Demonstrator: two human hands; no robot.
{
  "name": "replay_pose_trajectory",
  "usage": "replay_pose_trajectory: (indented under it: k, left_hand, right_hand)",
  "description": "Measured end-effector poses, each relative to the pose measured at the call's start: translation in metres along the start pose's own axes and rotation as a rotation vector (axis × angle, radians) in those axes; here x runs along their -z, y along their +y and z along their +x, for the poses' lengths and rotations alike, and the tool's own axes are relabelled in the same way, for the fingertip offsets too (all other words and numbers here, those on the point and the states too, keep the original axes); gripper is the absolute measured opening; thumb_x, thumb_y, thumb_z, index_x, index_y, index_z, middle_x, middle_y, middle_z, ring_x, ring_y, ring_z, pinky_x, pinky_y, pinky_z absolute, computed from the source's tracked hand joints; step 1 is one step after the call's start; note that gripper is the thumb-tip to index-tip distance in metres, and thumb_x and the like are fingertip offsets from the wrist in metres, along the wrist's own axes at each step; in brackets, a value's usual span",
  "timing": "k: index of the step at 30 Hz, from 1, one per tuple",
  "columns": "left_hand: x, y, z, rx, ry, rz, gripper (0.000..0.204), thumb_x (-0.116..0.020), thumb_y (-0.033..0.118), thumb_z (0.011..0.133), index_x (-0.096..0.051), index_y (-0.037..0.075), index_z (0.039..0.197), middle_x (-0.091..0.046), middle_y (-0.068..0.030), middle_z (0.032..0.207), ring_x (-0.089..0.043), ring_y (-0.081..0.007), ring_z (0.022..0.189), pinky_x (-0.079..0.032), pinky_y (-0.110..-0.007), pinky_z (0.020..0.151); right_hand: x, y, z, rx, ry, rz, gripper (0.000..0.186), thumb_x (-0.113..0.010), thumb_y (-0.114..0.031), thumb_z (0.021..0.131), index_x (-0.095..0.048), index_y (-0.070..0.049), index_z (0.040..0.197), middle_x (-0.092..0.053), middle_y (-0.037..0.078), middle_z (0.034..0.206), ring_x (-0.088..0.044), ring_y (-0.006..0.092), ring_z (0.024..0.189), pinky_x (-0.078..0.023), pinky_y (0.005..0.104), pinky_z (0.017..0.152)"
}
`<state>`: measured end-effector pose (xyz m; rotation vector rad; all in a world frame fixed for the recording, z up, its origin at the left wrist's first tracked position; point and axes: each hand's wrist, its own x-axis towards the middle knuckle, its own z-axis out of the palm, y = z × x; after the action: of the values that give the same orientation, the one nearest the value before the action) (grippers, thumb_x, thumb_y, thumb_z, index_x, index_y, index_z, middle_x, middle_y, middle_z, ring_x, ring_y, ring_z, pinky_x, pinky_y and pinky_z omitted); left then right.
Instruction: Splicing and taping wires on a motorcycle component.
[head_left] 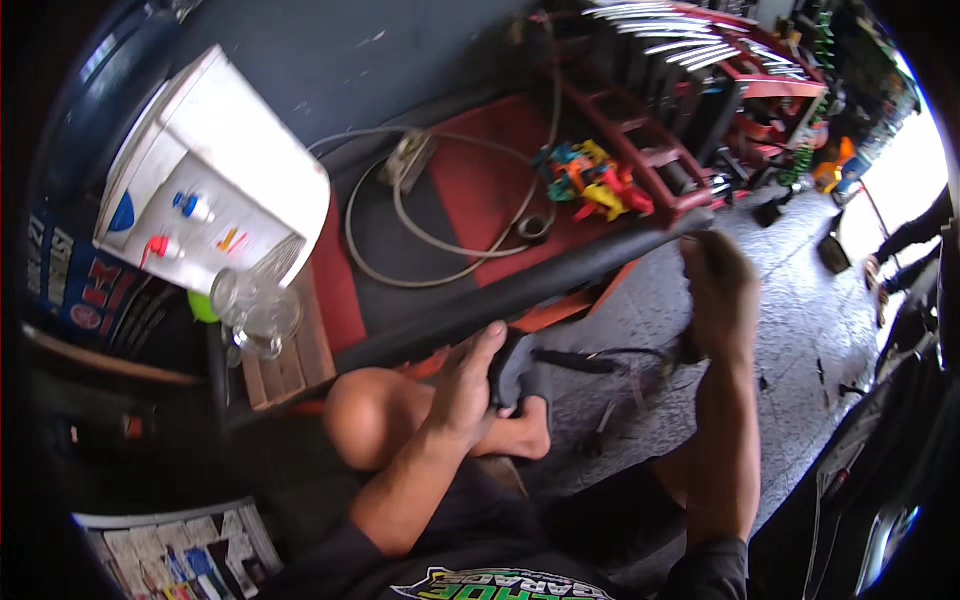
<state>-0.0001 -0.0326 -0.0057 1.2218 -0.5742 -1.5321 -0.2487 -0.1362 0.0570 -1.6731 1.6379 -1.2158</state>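
Observation:
My left hand (470, 385) grips a smooth, curved black part (510, 365) just above my bent leg, thumb along its side. A dark cable or strap (590, 358) runs from that part rightward toward my right hand (720, 295), which is raised over the grey floor with its fingers curled. What my right hand holds is too blurred and hidden to name. My bare foot (525, 430) shows beneath the black part, on a dark sandal.
A red-and-black padded bench (480, 160) carries coiled cable (360, 255) and colourful plastic pieces (610, 190). At left are a white dispenser (255, 135) and glass mugs (270, 325) on wood. A red rack (775, 90) stands behind. Another person's foot (878, 285) shows at far right.

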Motion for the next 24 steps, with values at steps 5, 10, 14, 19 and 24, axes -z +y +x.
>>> replay_pose_trajectory:
  k: [5,10,14,19,24]
  left_hand:
    - [0.002,-0.004,-0.001,0.117,0.072,-0.288,0.042,-0.052,0.045,0.1,-0.062,0.004,0.097,-0.059,-0.005,0.069,-0.054,-0.0131,0.05,-0.038,-0.025,0.038]
    - [-0.001,-0.02,0.005,0.107,0.011,-0.297,0.043,-0.05,0.046,0.1,-0.06,0.005,0.1,-0.057,-0.005,0.069,-0.055,-0.0153,0.052,-0.04,-0.026,0.04]
    - [-0.009,-0.025,0.001,0.109,0.058,-0.359,0.045,-0.049,0.047,0.1,-0.06,0.004,0.102,-0.057,-0.0065,0.07,-0.053,-0.0173,0.051,-0.041,-0.027,0.043]
    - [-0.017,-0.027,0.0,0.125,0.004,-0.359,0.04,-0.05,0.042,0.101,-0.059,0.003,0.093,-0.057,-0.005,0.074,-0.055,-0.0147,0.059,-0.045,-0.028,0.051]
    - [-0.002,-0.015,0.008,-0.336,0.097,0.317,0.026,-0.057,0.024,0.096,-0.063,-0.001,0.098,-0.062,-0.0042,0.081,-0.056,-0.01,0.076,-0.046,-0.027,0.07]
  right_hand:
    - [0.009,-0.053,-0.079,-0.024,0.127,0.284,0.025,-0.064,-0.018,0.094,-0.066,0.005,0.085,-0.058,0.004,0.068,-0.052,0.0097,0.06,-0.038,0.024,0.057]
    - [0.027,-0.045,-0.135,-0.192,-0.503,0.358,0.024,-0.073,-0.013,0.083,-0.07,0.005,0.098,-0.07,0.017,0.08,-0.071,0.0254,0.077,-0.054,0.0326,0.069]
    - [-0.012,-0.029,-0.157,-0.212,-0.635,0.384,0.035,-0.076,-0.015,0.083,-0.066,0.005,0.11,-0.069,0.019,0.095,-0.07,0.031,0.085,-0.054,0.0347,0.077]
    - [-0.003,-0.035,-0.145,-0.15,-0.642,0.348,0.031,-0.074,-0.013,0.085,-0.066,0.005,0.109,-0.069,0.018,0.095,-0.07,0.0304,0.086,-0.054,0.0339,0.077]
    - [0.009,-0.021,-0.059,-0.076,-0.069,0.236,0.016,-0.061,-0.006,0.091,-0.067,0.005,0.101,-0.067,0.007,0.081,-0.06,0.0114,0.065,-0.047,0.0247,0.061]
